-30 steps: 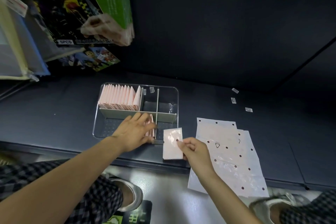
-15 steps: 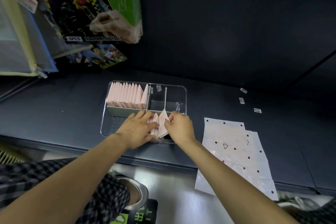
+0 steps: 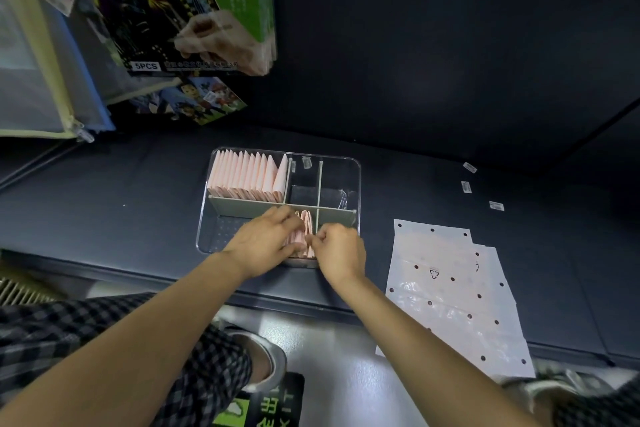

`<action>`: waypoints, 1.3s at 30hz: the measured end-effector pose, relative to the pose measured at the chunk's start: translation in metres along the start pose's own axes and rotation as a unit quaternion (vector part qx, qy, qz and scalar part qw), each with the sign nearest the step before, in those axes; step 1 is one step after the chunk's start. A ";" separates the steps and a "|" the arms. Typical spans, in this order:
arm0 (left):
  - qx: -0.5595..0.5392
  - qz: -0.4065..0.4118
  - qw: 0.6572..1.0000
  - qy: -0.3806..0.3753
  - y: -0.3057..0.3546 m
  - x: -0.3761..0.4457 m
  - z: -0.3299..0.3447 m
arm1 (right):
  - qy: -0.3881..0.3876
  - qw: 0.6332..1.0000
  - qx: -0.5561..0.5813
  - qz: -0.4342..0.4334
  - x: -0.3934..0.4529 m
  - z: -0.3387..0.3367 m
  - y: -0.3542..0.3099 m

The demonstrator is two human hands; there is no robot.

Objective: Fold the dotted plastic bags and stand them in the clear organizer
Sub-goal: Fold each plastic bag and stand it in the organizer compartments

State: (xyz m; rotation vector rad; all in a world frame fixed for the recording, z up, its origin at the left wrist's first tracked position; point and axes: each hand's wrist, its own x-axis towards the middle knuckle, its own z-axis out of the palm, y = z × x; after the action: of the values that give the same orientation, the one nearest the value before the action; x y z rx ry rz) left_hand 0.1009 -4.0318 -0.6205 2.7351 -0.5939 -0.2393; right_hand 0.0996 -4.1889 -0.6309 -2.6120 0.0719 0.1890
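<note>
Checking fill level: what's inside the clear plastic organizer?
In the clear plastic organizer, a full row of folded pink bags fills the back-left compartment. More stand between both hands, partly covered; the count is hidden.

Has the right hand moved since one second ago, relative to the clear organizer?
Yes. The right hand moved left, from beside the flat dotted bags to the clear organizer, where it now pinches a folded bag into the near compartment.
</note>
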 end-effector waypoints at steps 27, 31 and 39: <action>0.121 0.177 0.956 -0.202 0.143 -0.006 0.112 | -0.153 0.958 -0.181 -0.159 -0.130 -0.091 0.284; 0.109 0.161 0.968 -0.160 0.145 -0.005 0.117 | -0.104 0.970 -0.127 -0.179 -0.128 -0.094 0.285; -0.123 0.038 0.985 -0.115 0.170 -0.002 0.099 | -0.229 0.967 0.110 -0.031 -0.087 -0.127 0.267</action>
State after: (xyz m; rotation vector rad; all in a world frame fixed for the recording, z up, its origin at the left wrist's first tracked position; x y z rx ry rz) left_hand 0.0128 -4.2049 -0.6528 2.4584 -0.6776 -0.5756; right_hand 0.0053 -4.4825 -0.6410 -2.2840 -0.1419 0.7125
